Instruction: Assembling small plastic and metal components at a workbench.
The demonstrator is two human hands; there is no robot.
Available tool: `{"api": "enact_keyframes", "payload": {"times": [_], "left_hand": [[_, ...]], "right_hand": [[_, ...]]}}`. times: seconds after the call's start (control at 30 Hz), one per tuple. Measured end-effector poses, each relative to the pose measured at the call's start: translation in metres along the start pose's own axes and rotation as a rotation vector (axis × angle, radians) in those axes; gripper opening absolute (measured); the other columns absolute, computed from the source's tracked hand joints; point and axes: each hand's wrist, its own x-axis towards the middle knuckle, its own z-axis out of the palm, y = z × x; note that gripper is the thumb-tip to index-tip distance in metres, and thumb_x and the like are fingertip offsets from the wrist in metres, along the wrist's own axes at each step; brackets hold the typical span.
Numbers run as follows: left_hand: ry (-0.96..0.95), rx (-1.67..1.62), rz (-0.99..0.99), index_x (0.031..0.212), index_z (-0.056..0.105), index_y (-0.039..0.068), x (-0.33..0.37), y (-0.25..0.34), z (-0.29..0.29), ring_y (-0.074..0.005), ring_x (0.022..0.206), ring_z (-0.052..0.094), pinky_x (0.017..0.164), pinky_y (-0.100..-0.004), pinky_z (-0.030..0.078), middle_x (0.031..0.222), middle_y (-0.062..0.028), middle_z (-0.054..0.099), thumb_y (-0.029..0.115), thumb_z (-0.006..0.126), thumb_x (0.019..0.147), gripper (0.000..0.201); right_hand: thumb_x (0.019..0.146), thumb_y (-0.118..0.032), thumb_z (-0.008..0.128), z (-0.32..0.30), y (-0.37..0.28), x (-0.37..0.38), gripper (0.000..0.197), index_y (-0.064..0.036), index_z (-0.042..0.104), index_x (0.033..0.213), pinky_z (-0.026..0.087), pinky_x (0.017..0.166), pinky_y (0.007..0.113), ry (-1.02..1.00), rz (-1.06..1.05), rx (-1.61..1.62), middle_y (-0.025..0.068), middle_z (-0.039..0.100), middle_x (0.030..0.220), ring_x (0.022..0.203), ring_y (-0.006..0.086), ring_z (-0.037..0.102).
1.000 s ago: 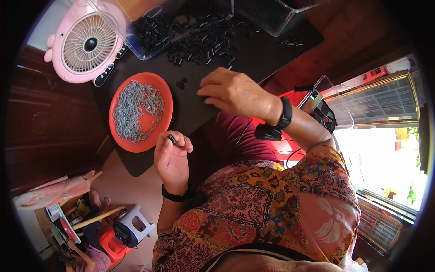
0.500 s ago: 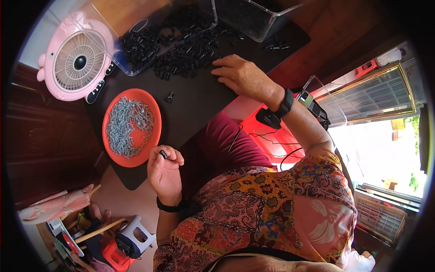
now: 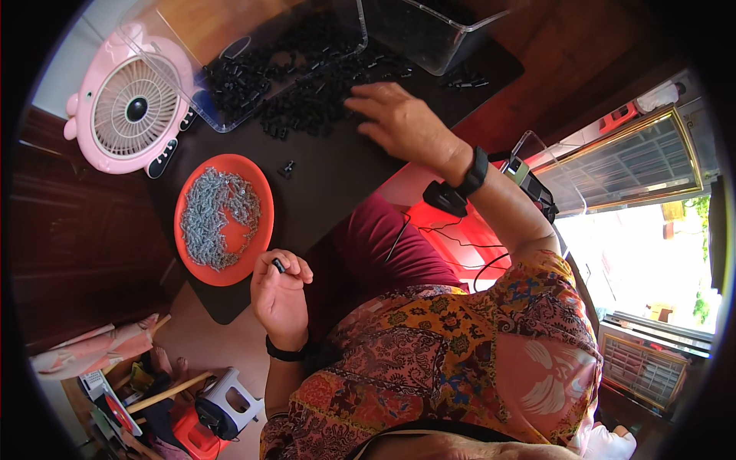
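A small black plastic piece is pinched in the fingers of my left hand, which is turned palm up in front of the orange bowl. That bowl is oval and holds many small silver screws. My right hand reaches over the dark mat, fingers stretched and slightly apart, at the near right edge of a heap of black plastic pieces. Nothing shows in its grasp, though the fingertips partly overlap the heap. One loose black piece lies alone between bowl and heap.
A clear plastic bin opens onto the heap, and another clear bin stands at the far right of the mat. At the left is a pink fan. Below the table's left side sits a grey-white stool.
My right hand has moved slightly left and farther into the edge of the heap. My left hand stays nearly still with the black piece.
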Motion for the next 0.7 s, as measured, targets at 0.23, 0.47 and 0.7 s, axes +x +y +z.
{"api": "enact_keyframes", "payload": {"times": [0.23,0.47,0.7], "left_hand": [[-0.008,-0.013,-0.005,0.092,0.05,0.003,0.001,0.0,-0.001,-0.0182,0.075,0.048,0.068,-0.0312,0.041,0.085,-0.0076,0.049,0.02,0.048,0.093,0.017],[-0.006,0.0,-0.004,0.092,0.049,0.002,0.0,0.001,0.001,-0.0184,0.074,0.049,0.068,-0.0313,0.041,0.084,-0.0078,0.049,0.02,0.048,0.093,0.018],[-0.007,-0.001,-0.001,0.093,0.05,0.002,0.001,0.0,0.001,-0.0187,0.074,0.049,0.068,-0.0314,0.041,0.084,-0.0081,0.049,0.021,0.048,0.092,0.019]], "right_hand": [[0.084,-0.025,0.065,0.015,-0.017,0.002,0.047,-0.0055,0.056,0.125,0.04,0.105,0.038,-0.16,-0.187,-0.031,0.0142,0.05,0.134,0.126,0.031,0.046],[0.086,-0.025,0.063,0.0,-0.003,-0.007,0.042,-0.0035,0.059,0.122,0.039,0.105,0.039,-0.218,-0.133,-0.042,0.0139,0.048,0.137,0.128,0.0319,0.043],[0.086,-0.029,0.062,-0.006,0.032,-0.008,0.039,-0.0071,0.062,0.119,0.04,0.104,0.039,-0.182,-0.129,-0.08,0.0157,0.051,0.133,0.125,0.0337,0.046]]}}
